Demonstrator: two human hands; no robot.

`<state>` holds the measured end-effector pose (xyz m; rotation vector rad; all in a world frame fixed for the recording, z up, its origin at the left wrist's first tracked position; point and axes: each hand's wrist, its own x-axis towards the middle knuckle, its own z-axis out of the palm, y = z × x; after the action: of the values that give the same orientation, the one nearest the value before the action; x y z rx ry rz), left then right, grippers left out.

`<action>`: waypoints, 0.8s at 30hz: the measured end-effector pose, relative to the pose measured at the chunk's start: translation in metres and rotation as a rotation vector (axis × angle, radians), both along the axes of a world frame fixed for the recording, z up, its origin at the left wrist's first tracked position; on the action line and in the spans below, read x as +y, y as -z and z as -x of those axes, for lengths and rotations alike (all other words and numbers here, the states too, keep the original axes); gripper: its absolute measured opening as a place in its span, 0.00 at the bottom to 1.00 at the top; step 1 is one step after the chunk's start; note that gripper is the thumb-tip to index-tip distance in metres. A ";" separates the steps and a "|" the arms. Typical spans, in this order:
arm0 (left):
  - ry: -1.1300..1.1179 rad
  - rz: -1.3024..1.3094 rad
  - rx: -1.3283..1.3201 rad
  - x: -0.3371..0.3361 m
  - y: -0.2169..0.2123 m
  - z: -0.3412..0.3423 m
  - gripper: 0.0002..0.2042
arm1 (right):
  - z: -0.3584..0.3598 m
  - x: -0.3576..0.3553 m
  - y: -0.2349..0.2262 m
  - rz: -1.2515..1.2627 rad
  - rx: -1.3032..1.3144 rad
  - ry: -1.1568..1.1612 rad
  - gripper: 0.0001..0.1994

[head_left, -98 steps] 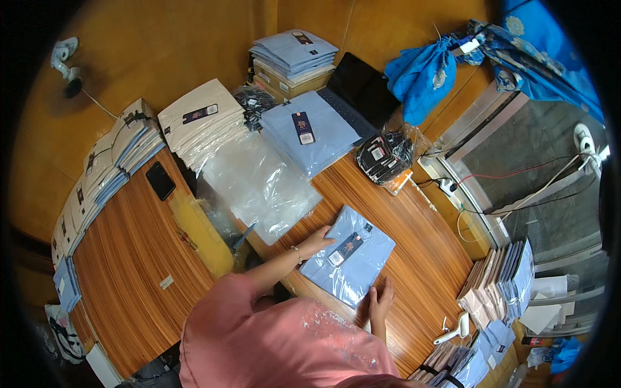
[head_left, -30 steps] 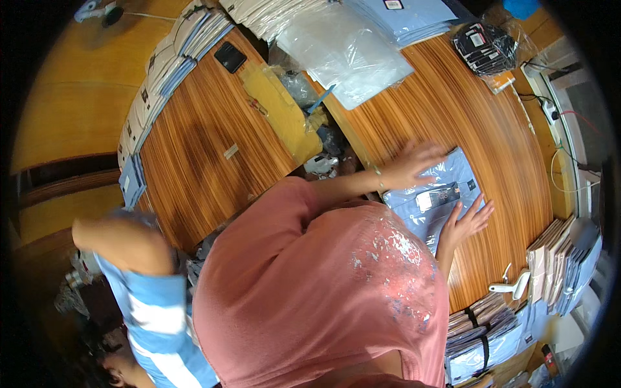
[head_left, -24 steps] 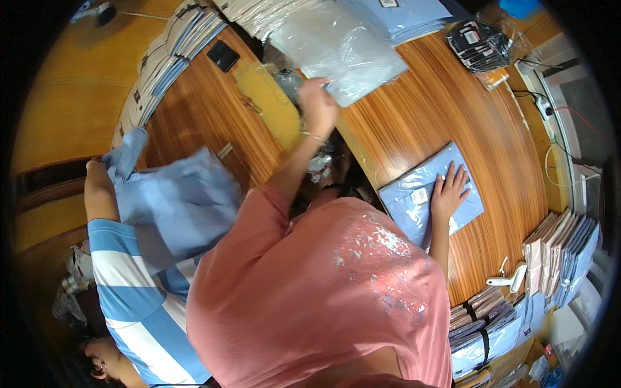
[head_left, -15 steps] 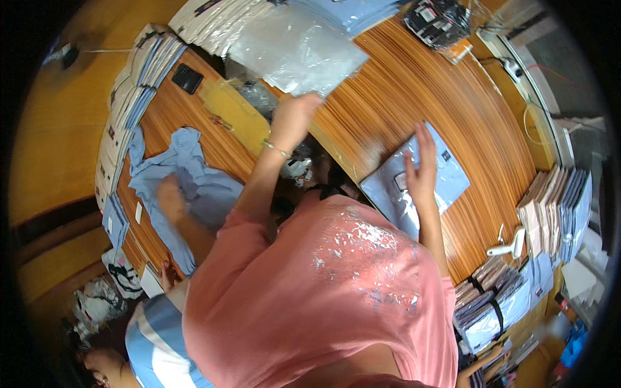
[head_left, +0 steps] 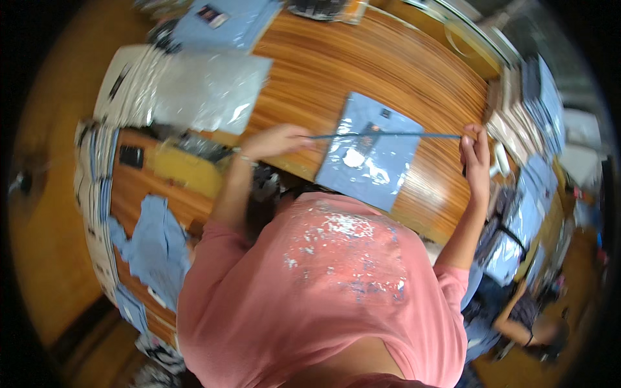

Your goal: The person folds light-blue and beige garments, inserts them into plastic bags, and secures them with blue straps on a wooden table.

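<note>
A thin, straight blue strip (head_left: pixel 414 134) stretches level between my two hands; whether it is a band or something flatter seen edge-on I cannot tell. My left hand (head_left: pixel 278 141), with a bracelet at the wrist, pinches its left end. The other end is gripped by the fingers of my right hand (head_left: pixel 475 155). Below the strip, a folded light blue shirt (head_left: pixel 369 178) in a shiny clear bag lies on the wooden table, a dark label near its far corner. Neither hand touches that shirt.
Clear plastic bags (head_left: pixel 207 87) lie beyond my left hand. Bagged shirts (head_left: pixel 223 26) are at the far left; further stacks (head_left: pixel 527 119) stand at the right beside a white tool (head_left: pixel 500 160). A loose blue shirt (head_left: pixel 155 249) and a black phone (head_left: pixel 131 156) are on the left.
My left hand has come away from the clear bags and my right hand off the bagged shirt. Both now hold the blue strip, and the view has turned rightward.
</note>
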<state>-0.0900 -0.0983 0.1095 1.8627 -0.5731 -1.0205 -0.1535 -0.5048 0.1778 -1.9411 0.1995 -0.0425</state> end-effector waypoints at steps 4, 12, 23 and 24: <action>-0.156 -0.034 0.031 0.045 0.055 -0.063 0.13 | -0.003 -0.073 0.056 0.030 -0.072 0.289 0.07; -0.322 0.031 -0.347 -0.067 0.051 -0.152 0.15 | -0.036 -0.084 0.176 0.260 -0.098 0.469 0.05; -0.274 0.098 0.038 -0.082 0.057 -0.111 0.09 | -0.044 0.008 0.127 0.704 -0.075 0.199 0.12; -0.243 0.090 0.036 -0.088 0.056 -0.104 0.09 | -0.050 0.031 0.125 0.568 -0.160 0.045 0.13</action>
<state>0.0137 -0.1859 0.0538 1.7809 -0.3549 -0.8512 -0.1034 -0.4741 0.0529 -2.4844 0.1325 -0.3119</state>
